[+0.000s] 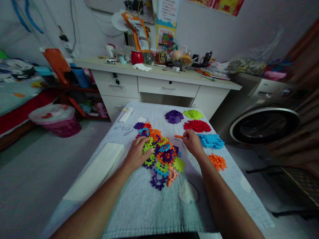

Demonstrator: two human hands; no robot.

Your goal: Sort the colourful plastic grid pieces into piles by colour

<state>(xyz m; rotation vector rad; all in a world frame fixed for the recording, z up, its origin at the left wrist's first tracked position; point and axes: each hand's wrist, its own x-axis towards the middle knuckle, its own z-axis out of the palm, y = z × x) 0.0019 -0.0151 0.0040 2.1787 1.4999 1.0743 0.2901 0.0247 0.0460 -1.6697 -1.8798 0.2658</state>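
A mixed heap of plastic interlocking pieces [161,154] in purple, orange, green and blue lies mid-table on a grey cloth [149,205]. My left hand [137,153] rests on the heap's left side, fingers curled over a green piece [149,148]. My right hand [191,142] is just right of the heap, pinching a small orange piece [178,136] held out to the left. Sorted piles lie to the right: purple [174,116], green [193,114], red [197,126], blue [211,140] and orange [218,161].
A folded white cloth [99,169] lies at the table's left edge, a white box [126,115] at its far left. Behind stands a cluttered white desk [159,78]. A pink bin [56,119] sits on the floor left, a washing machine [264,122] right.
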